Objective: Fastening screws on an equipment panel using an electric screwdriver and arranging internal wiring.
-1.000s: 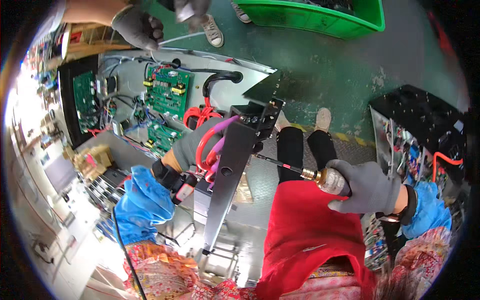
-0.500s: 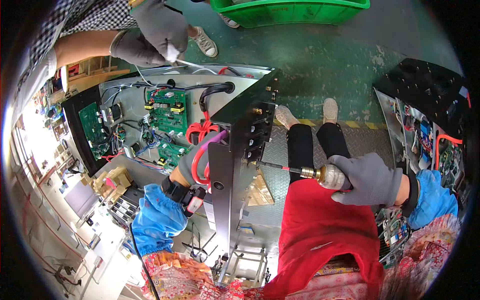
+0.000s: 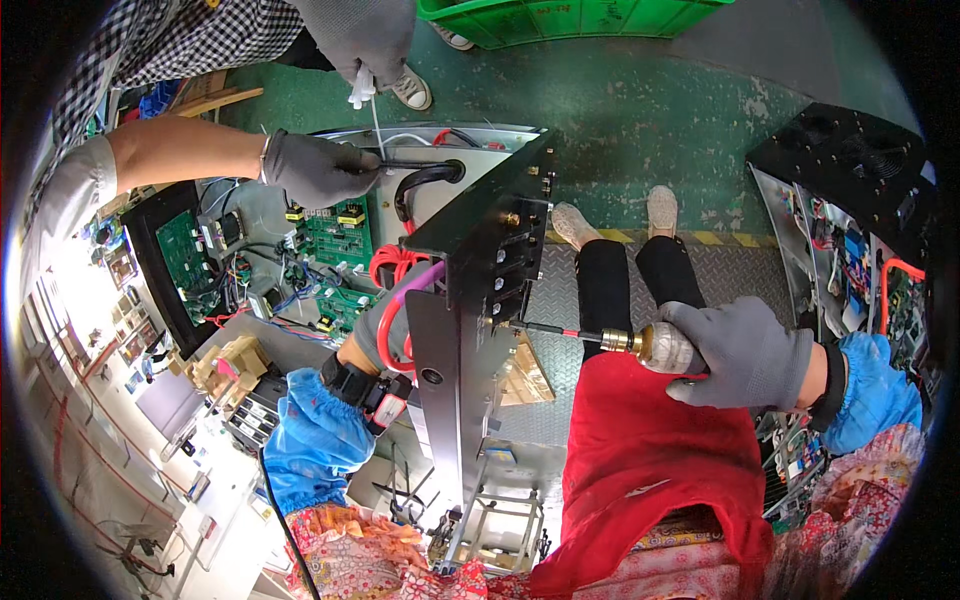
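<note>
My right hand (image 3: 745,355), in a grey glove, is closed round the handle of a screwdriver (image 3: 665,350) with a brass-coloured collar. The long dark shaft points left, and its tip is at the outer face of the black panel (image 3: 445,350). Behind that panel, inside the open metal cabinet (image 3: 415,205), is my left hand (image 3: 375,335), also gloved. Its fingers are hidden by the panel and a thick red cable (image 3: 392,335). Bunched red wires (image 3: 392,262) lie just above it. Green circuit boards (image 3: 340,235) sit deeper in the cabinet.
Across the cabinet, a co-worker's gloved hand (image 3: 320,168) is at the black cable (image 3: 430,178); their other hand (image 3: 365,35) holds white cable ties (image 3: 362,88). A second open cabinet (image 3: 850,190) stands at right. A green crate (image 3: 570,20) is at the far edge.
The co-worker's hands have moved apart, one lowered to the black cable, the other raised with the white ties. My hands and the screwdriver have barely moved.
</note>
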